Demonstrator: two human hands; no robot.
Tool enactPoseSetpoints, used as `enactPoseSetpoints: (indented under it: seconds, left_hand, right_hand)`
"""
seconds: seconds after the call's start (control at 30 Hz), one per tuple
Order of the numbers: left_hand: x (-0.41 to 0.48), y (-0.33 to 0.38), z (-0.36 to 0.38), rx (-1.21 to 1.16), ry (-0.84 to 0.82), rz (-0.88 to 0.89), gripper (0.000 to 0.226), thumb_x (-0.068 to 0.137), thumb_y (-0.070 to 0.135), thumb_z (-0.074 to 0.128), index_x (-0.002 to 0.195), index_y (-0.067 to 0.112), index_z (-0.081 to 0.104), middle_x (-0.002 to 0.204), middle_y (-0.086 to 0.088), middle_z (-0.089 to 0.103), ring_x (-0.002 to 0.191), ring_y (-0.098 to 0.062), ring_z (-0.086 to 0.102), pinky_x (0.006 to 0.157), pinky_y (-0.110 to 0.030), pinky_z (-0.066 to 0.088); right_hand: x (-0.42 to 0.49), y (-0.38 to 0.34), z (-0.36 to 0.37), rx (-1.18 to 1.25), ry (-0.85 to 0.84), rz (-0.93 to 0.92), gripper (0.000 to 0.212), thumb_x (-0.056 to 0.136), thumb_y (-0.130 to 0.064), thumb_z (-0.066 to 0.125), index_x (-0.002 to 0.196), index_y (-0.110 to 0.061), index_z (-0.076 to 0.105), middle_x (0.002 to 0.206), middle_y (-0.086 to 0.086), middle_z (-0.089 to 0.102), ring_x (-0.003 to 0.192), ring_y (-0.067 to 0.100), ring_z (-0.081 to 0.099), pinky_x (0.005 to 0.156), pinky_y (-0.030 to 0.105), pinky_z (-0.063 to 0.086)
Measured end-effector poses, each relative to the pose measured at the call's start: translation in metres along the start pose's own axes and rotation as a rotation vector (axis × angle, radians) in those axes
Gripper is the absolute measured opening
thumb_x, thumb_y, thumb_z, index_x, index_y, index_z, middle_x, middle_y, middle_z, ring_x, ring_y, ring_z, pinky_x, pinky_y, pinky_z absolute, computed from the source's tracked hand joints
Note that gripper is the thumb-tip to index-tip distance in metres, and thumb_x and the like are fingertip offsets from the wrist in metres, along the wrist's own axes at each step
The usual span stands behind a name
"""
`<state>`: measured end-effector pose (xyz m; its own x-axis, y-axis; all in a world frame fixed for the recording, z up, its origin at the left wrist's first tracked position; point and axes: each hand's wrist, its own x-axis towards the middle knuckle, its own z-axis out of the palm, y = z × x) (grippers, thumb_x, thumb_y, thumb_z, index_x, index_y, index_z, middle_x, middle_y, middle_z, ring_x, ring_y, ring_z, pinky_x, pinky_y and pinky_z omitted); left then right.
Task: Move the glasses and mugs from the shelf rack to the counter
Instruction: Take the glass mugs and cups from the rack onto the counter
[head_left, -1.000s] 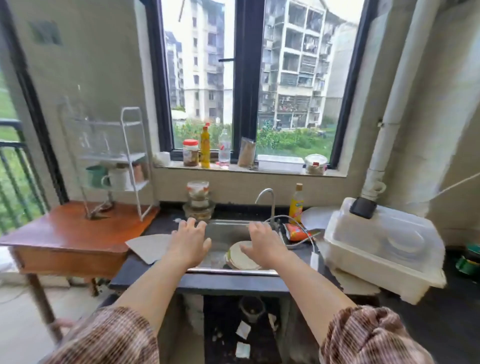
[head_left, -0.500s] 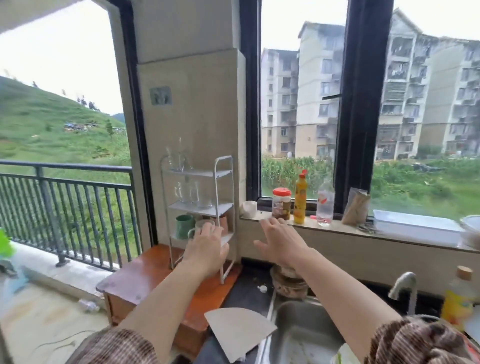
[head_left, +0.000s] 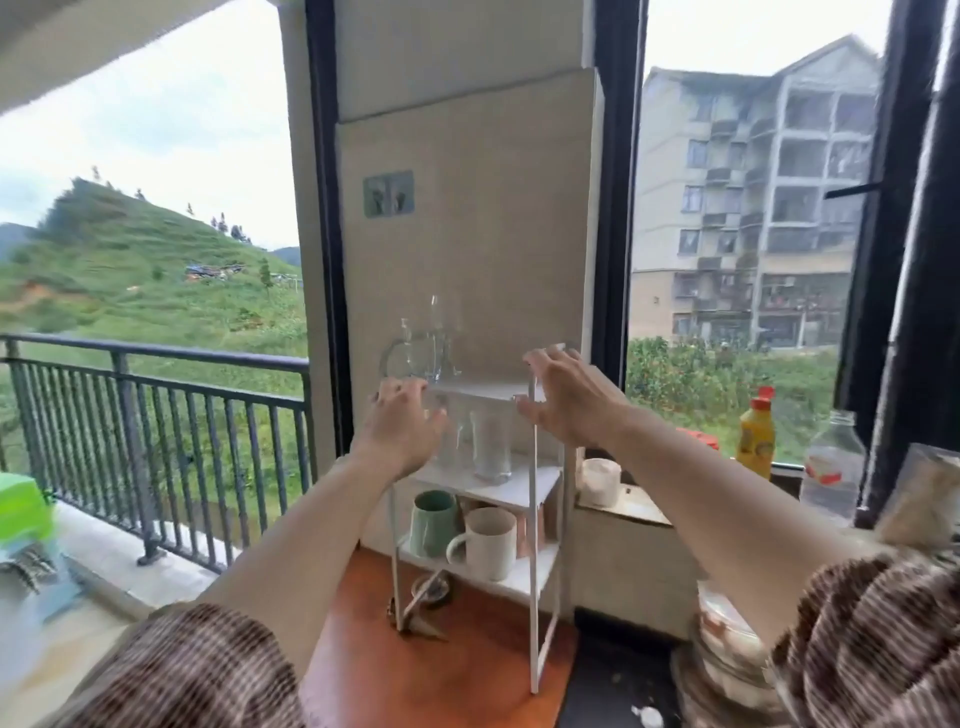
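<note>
My left hand (head_left: 405, 431) and right hand (head_left: 569, 402) are both spread and empty at the top tier of the shelf rack (head_left: 533, 623), the left nearer the upright clear glasses (head_left: 418, 353) standing just beyond its fingertips, with the mugs (head_left: 488, 540) two tiers below.

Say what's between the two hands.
Head view: the rack's top shelf front edge spans the gap between the left hand and right hand.

Glasses (head_left: 421, 353) crowd the shelf rack's (head_left: 478, 391) top-left corner; its right side lies open behind the front post (head_left: 533, 623).
</note>
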<state>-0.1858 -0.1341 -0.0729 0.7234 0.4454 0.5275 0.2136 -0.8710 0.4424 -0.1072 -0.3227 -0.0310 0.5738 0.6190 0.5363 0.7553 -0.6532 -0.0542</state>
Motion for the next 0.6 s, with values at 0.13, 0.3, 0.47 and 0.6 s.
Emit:
enactPoseSetpoints:
  seconds: [0.13, 0.3, 0.47, 0.6]
  left_hand:
    - [0.071, -0.041, 0.011, -0.076, -0.018, 0.005, 0.055, 0.090, 0.034, 0.047, 0.140, 0.014, 0.037, 0.142, -0.012, 0.041, 0.126, -0.028, 0.041, 0.099, -0.042, 0.037]
    - [0.148, -0.078, 0.027, -0.202, 0.019, 0.072, 0.059, 0.089, 0.042, 0.051, 0.139, 0.014, 0.037, 0.137, -0.009, 0.044, 0.125, -0.026, 0.041, 0.096, -0.038, 0.037]
    - [0.195, -0.093, 0.050, -0.294, 0.036, 0.127, 0.074, 0.082, 0.048, 0.062, 0.140, 0.013, 0.030, 0.135, -0.011, 0.044, 0.126, -0.027, 0.039, 0.098, -0.037, 0.036]
    - [0.217, -0.091, 0.067, -0.300, 0.078, 0.143, 0.100, 0.076, 0.055, 0.066, 0.147, 0.008, 0.014, 0.143, -0.015, 0.036, 0.133, -0.030, 0.030, 0.106, -0.036, 0.029]
  right_hand:
    - [0.078, -0.013, 0.030, 0.067, 0.037, 0.076, 0.060, 0.093, -0.039, 0.055, 0.142, -0.009, 0.038, 0.140, 0.011, 0.048, 0.127, 0.027, 0.041, 0.100, 0.039, 0.037]
    - [0.167, -0.022, 0.067, 0.174, 0.058, 0.220, 0.059, 0.093, -0.042, 0.053, 0.141, -0.012, 0.039, 0.145, 0.006, 0.044, 0.132, 0.025, 0.039, 0.102, 0.040, 0.034]
    - [0.234, -0.018, 0.095, 0.257, 0.065, 0.330, 0.062, 0.092, -0.040, 0.056, 0.142, -0.007, 0.041, 0.142, 0.013, 0.049, 0.130, 0.029, 0.046, 0.102, 0.034, 0.037]
    - [0.275, -0.011, 0.109, 0.384, 0.113, 0.455, 0.067, 0.090, -0.043, 0.058, 0.142, -0.006, 0.041, 0.143, 0.013, 0.049, 0.130, 0.029, 0.047, 0.101, 0.033, 0.038]
